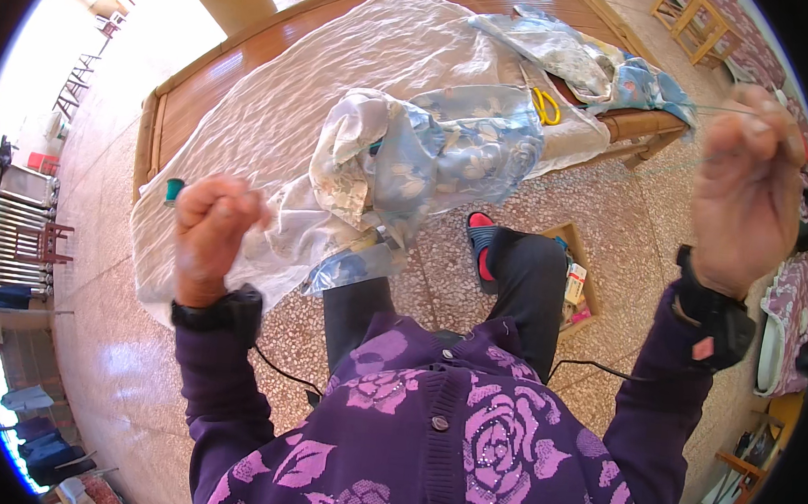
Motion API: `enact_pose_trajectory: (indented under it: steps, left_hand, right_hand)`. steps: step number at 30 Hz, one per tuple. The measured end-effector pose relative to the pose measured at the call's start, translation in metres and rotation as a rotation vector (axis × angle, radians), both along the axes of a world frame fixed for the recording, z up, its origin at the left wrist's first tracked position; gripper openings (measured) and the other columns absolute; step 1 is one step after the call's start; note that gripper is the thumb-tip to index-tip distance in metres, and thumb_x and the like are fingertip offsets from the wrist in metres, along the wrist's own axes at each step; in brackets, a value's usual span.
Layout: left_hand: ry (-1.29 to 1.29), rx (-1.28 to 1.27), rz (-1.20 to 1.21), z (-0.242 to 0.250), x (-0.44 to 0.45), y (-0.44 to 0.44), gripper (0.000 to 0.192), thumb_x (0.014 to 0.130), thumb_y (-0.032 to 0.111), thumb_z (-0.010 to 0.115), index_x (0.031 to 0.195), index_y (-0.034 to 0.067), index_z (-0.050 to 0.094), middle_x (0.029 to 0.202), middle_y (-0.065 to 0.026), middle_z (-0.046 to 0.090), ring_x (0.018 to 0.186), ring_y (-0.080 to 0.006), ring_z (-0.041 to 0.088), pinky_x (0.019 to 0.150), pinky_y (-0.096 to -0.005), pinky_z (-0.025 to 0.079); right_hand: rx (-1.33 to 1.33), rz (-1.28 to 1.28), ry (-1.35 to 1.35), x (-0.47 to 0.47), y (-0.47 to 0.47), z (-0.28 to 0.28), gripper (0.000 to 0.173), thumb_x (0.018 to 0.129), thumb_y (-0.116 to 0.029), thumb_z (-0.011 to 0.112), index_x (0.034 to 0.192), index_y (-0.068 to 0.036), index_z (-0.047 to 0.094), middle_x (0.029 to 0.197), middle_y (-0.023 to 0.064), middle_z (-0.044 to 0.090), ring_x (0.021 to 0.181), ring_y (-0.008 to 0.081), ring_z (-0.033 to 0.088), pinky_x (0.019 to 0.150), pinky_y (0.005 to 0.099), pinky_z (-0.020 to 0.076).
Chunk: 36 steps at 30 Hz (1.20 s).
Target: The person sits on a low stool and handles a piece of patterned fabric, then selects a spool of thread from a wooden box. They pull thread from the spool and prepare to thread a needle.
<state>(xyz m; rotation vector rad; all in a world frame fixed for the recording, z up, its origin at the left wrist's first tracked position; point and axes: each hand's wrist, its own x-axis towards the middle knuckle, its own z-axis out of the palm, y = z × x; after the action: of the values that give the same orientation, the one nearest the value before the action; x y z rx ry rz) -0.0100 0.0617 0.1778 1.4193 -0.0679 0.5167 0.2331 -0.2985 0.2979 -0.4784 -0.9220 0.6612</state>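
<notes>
My left hand (pixel 214 235) is raised with fingers pinched together, slightly blurred, beside a green thread spool (pixel 174 192). Far to the right, my right hand (pixel 749 185) pinches a fine green thread (pixel 723 108). Faint strands stretch leftward from it across the fabric, one towards my left hand. Between the hands lies a blue and cream floral fabric piece (pixel 468 140), bunched over the edge of a low bamboo-framed bed (pixel 167 123) and hanging to my knee. Yellow-handled scissors (pixel 546 107) rest on the cloth; their blades are hidden.
A crinkled white sheet (pixel 303 83) covers much of the bed. More floral fabric (pixel 572 56) is heaped at its right end. By my slippered foot (pixel 481 240), a cardboard box (pixel 591 293) holds small items. Black cables (pixel 600 365) run from both wrist devices. Wooden stools (pixel 701 27) stand far right.
</notes>
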Motion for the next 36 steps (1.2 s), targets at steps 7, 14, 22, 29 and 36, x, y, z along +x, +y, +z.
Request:
enact_pose_trajectory:
  steps: [7,14,22,29,36]
  left_hand:
    - [0.193,0.178,0.504,0.020,-0.116,0.075,0.014,0.094,0.013,0.056,0.089,0.001,0.061,0.063,0.0016,0.046,0.053,-0.0062,0.038,0.054,-0.0252,0.037]
    - [0.401,0.305,0.977,0.018,-0.206,0.120,0.014,0.094,0.014,0.058,0.088,0.002,0.064,0.058,0.0074,0.044,0.048,-0.0015,0.036,0.045,-0.0193,0.028]
    - [0.508,0.363,1.212,0.000,-0.242,0.154,0.010,0.090,0.009,0.062,0.089,0.000,0.068,0.081,-0.0003,0.066,0.071,-0.0053,0.055,0.064,-0.0201,0.045]
    - [0.521,0.458,1.150,-0.011,-0.228,0.202,0.011,0.090,0.008,0.062,0.090,-0.001,0.069,0.082,-0.0016,0.068,0.072,-0.0050,0.056,0.066,-0.0193,0.044]
    - [0.619,0.529,1.116,-0.020,-0.212,0.222,0.011,0.089,0.008,0.065,0.090,-0.001,0.070,0.082,-0.0026,0.068,0.074,-0.0063,0.057,0.068,-0.0207,0.045]
  right_hand:
    - [0.007,0.084,0.450,0.063,-0.063,-0.034,0.016,0.099,-0.005,0.037,0.112,0.003,0.042,0.107,0.0068,0.046,0.105,0.0204,0.049,0.111,0.0447,0.0312]
    - [-0.204,0.109,0.464,0.110,-0.080,-0.070,0.017,0.100,-0.006,0.032,0.114,0.000,0.038,0.098,0.0059,0.041,0.071,0.0138,0.036,0.065,0.0267,0.0378]
    - [-1.102,-0.739,0.150,0.110,-0.133,-0.118,0.032,0.100,-0.037,0.034,0.110,-0.009,0.047,0.100,0.0048,0.050,0.089,0.0129,0.048,0.075,0.0276,0.0445]
    - [-1.378,-0.762,0.352,0.130,-0.232,-0.174,0.028,0.095,-0.030,0.057,0.116,-0.013,0.049,0.062,-0.0066,0.037,0.044,0.0012,0.029,0.039,0.0162,0.0247]
    - [-0.924,-1.085,0.560,0.112,-0.333,-0.206,0.034,0.096,-0.023,0.056,0.126,-0.009,0.048,0.073,-0.0040,0.038,0.051,0.0034,0.033,0.058,0.0197,0.0429]
